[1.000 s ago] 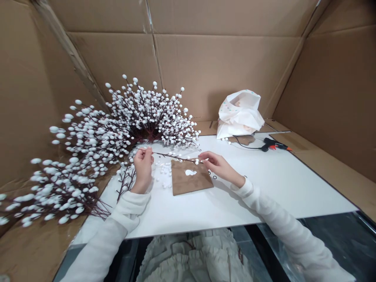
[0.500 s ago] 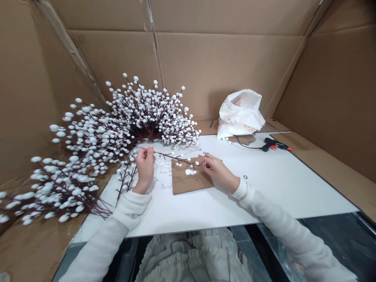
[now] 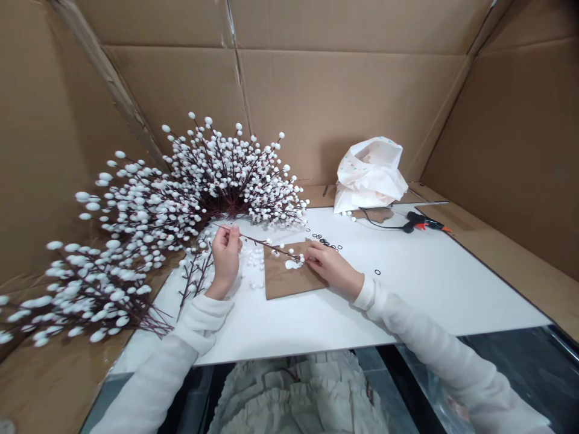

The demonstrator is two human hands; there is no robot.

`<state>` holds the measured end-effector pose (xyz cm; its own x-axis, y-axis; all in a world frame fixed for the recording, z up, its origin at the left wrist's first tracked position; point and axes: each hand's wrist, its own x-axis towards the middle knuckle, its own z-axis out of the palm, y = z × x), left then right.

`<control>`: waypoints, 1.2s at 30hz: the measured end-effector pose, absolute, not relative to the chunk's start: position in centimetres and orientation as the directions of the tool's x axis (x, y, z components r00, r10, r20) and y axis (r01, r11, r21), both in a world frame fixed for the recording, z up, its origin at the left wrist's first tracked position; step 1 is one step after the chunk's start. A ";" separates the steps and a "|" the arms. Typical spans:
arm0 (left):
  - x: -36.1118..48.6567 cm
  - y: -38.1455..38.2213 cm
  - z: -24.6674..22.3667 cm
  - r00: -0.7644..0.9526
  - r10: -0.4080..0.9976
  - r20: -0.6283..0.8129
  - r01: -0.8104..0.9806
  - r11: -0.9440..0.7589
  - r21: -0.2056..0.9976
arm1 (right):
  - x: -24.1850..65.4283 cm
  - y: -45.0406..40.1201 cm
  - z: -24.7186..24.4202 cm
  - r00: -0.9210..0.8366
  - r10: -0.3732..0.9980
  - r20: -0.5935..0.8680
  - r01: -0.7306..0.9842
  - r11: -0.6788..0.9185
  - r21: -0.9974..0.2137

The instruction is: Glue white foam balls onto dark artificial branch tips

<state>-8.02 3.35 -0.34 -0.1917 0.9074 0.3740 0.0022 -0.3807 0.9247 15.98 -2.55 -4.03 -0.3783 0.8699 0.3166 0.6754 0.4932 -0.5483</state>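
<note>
A thin brown artificial berry branch [image 3: 262, 243] with a few white berries slants over a small cardboard piece [image 3: 294, 286]. My left hand [image 3: 226, 259] pinches its bare stem end between thumb and fingers. At the other end, the fingers of my right hand [image 3: 332, 265] close on the tip, beside a white berry; exactly what they grip there is partly hidden. A white blob [image 3: 292, 264], possibly glue, lies on the cardboard under the tip. Loose white berries [image 3: 256, 260] lie left of the cardboard. Bare brown twigs [image 3: 194, 274] rest beside my left wrist.
Large bunches of white-berry branches [image 3: 230, 163] fill the table's left and back. Small black rings [image 3: 326, 242] lie behind my right hand. A white bag [image 3: 371, 175] and a black glue gun [image 3: 418, 222] with its cord sit at the back right. Cardboard walls [image 3: 353, 108] surround the white board [image 3: 429, 289].
My right hand has moved slightly left and down, lowering the branch tip toward the white blob. More black rings show behind it. My left hand has shifted a little right.
</note>
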 end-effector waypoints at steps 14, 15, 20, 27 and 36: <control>-8.2 3.5 -0.4 -0.208 0.895 0.395 0.007 -0.403 0.915 | 16.0 -2.7 -3.7 -0.355 0.876 0.325 0.639 0.482 -0.600; -8.2 3.5 -0.4 -0.204 0.896 0.395 0.012 -0.401 0.916 | 15.9 -2.7 -3.7 -0.366 0.872 0.325 0.639 0.489 -0.594; -8.3 3.5 -0.2 -0.226 0.890 0.396 -0.007 -0.408 0.913 | 15.8 -2.8 -3.4 -0.346 0.876 0.337 0.604 0.482 -0.634; -9.5 4.4 0.6 -0.387 0.852 0.354 -0.172 -0.443 0.880 | 16.2 -2.8 -2.6 -0.164 0.939 0.303 0.475 0.344 -0.810; -9.4 4.4 0.7 -0.399 0.850 0.345 -0.209 -0.450 0.868 | 16.2 -2.7 -3.0 -0.176 0.912 0.370 0.465 0.409 -0.785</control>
